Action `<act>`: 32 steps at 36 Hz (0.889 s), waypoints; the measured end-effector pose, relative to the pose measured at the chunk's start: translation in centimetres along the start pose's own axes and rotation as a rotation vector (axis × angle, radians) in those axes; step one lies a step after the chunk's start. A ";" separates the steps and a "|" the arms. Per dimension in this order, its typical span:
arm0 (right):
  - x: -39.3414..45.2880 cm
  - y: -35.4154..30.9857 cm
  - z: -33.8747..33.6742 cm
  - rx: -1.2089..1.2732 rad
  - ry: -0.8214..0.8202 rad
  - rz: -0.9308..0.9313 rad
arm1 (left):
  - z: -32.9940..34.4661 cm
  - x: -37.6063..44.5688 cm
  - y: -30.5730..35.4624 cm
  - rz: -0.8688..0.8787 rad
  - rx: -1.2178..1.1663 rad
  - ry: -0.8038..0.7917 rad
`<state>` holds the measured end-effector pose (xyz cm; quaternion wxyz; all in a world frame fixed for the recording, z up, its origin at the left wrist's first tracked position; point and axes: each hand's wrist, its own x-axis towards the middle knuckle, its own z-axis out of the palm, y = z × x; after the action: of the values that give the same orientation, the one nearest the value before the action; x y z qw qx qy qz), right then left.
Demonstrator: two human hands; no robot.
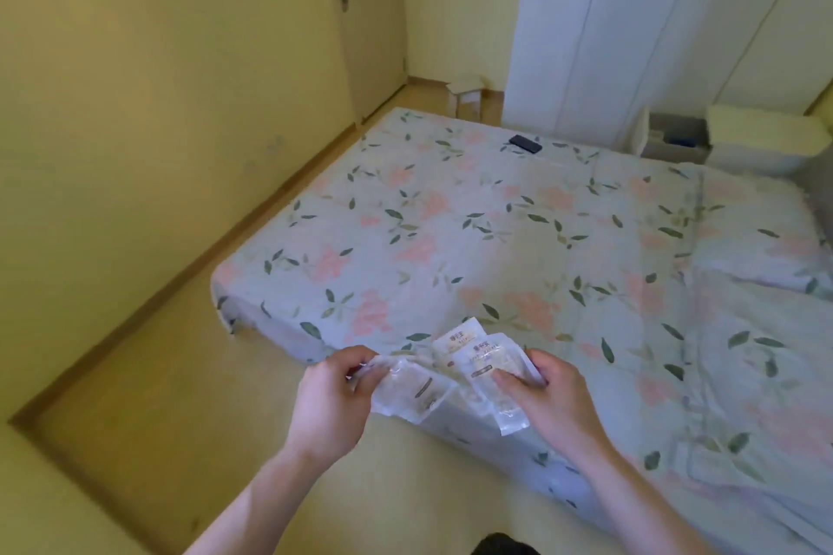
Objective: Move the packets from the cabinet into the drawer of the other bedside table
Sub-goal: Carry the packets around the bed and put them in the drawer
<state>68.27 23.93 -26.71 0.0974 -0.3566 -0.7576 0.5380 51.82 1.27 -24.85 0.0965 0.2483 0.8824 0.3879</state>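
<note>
**Packets held in both hands at the corner of the bed**

The person holds a bunch of packets (455, 379) with both hands, in the air above the near corner of the bed (518, 239). The packets are pale, clear-plastic pouches with printed labels; they overlap and fan out, so the exact count cannot be told.

The left hand (336, 401) grips the left end of the bunch, its fingers curled around the plastic edge. The right hand (547, 397) grips the right end, its fingers curled over the front of the nearest pouch. Two labelled pouches stand up between the hands and tilt away from the person.

The bed carries a sheet with a pink flower and green leaf print. A pillow (757, 234) in the same print lies on the right side of the bed. A dark phone (525, 143) lies flat near the far edge of the bed.

Beyond the far right corner of the bed stands a white bedside table (762, 140), and just to its left something grey stands open with a dark item inside. A white wardrobe (653, 23) stands behind it. A closed door (365, 23) with a metal handle is in the far left corner of the room, and a small open cardboard box (466, 97) sits on the floor (148, 397) past the foot of the bed.
</note>
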 end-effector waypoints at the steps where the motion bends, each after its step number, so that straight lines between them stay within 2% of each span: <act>1: 0.8 -0.8 0.9 -0.014 -0.021 -0.011 | -1.0 0.5 -0.6 -0.006 -0.004 0.021; 13: 15.2 -10.7 13.3 -0.060 -0.182 -0.139 | -10.9 10.7 -10.1 -0.187 -0.017 0.243; 22: 27.8 -18.9 26.4 -0.074 -0.454 -0.193 | -20.9 19.4 -15.8 -0.337 -0.007 0.431; 27: 32.3 -24.5 33.9 -0.096 -0.596 -0.280 | -25.7 21.7 -18.7 -0.442 -0.052 0.591; 32: 35.6 -30.2 41.8 -0.093 -0.711 -0.337 | -29.9 23.2 -23.9 -0.538 -0.076 0.668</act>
<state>7.01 10.68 -25.23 -0.1005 -0.0225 -0.8157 0.5693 12.41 -19.65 -21.55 -0.0878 -0.1338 0.8835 0.4402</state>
